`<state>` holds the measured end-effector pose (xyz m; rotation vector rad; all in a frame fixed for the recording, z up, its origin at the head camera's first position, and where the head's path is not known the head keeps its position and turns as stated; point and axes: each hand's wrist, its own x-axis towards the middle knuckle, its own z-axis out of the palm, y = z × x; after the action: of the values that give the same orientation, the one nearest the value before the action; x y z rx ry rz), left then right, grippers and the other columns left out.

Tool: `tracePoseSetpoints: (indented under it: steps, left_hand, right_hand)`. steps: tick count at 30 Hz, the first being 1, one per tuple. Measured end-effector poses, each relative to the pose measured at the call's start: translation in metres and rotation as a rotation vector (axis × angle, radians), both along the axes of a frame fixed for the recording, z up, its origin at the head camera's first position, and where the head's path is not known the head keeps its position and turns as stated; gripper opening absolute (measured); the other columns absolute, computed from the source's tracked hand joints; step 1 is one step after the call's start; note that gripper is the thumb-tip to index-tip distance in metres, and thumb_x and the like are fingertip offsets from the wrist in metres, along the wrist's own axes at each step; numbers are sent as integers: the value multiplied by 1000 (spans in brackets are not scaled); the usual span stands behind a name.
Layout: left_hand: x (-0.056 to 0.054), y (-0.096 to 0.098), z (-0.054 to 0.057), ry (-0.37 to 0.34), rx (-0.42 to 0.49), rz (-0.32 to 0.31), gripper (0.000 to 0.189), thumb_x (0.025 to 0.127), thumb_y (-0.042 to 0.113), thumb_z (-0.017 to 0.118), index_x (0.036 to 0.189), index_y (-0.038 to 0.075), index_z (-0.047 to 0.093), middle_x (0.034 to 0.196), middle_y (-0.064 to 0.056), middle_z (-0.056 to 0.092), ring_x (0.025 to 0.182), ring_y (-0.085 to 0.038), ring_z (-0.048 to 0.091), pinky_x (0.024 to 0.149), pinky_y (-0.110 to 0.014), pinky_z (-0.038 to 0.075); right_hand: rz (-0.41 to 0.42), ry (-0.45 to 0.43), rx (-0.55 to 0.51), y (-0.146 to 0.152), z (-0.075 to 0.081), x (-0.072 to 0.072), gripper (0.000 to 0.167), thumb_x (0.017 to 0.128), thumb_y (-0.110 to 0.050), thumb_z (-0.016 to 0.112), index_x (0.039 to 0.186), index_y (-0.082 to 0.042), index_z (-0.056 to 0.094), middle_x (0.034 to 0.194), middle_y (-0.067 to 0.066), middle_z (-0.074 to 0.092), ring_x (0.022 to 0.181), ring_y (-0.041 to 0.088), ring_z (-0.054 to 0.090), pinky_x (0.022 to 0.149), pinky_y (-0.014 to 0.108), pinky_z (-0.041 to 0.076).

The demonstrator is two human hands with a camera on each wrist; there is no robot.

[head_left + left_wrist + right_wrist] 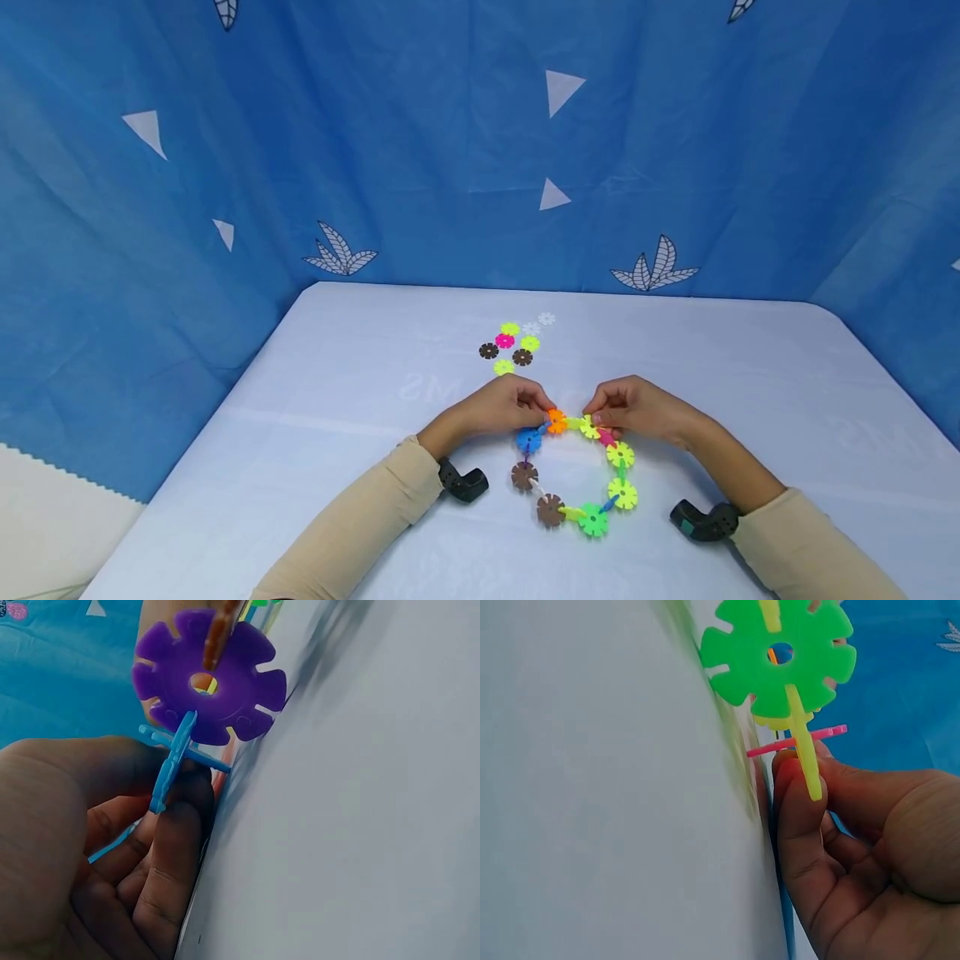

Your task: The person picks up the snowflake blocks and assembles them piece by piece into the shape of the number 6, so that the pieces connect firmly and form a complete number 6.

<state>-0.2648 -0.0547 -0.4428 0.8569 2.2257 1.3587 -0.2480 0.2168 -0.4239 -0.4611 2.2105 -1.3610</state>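
A ring of interlocked plastic snowflake discs [593, 520] lies on the white table, with orange, yellow, pink, green, blue and brown pieces. At its far side, my left hand [504, 407] pinches the ring by the orange disc [557, 422]. My right hand [641, 408] grips it at a yellow disc [590, 427] beside the pink disc [606, 437]. The left wrist view has a purple disc [247, 705] slotted to a blue disc [172, 769] at the fingers. In the right wrist view a green disc [739, 664] stands above the right fingertips, joined to a yellow disc [805, 754].
Several loose discs lie beyond the hands, among them a pink disc [505, 341], a dark brown disc [488, 351] and a white disc [546, 318]. A blue curtain [450, 150] hangs behind the white table [300, 400]. Each wrist wears a black camera [463, 483].
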Motion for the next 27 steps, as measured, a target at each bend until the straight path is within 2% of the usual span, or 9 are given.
tracePoseSetpoints:
  steps: [12,19,27]
  left_hand:
    - [2,-2,1,1,-6,31,11,92,1,68,97,6,76,78,3,67,71,-10,55,69,-23,48]
    - [1,-3,2,-10,-12,17,10,92,2,67,97,6,75,77,2,65,70,-11,54,69,-23,47]
    - [4,1,2,34,-43,-13,10,94,3,66,100,7,72,75,3,60,68,-9,51,68,-22,46]
  right_hand:
    - [-11,68,1,-13,2,3,7,96,4,65,100,2,70,81,8,64,70,21,56,63,25,52]
    - [-18,69,-2,-15,2,3,6,95,3,66,100,2,71,81,8,64,70,22,55,63,25,51]
    - [20,53,11,-7,-1,4,7,97,1,65,102,-1,70,87,11,64,73,24,58,66,27,54]
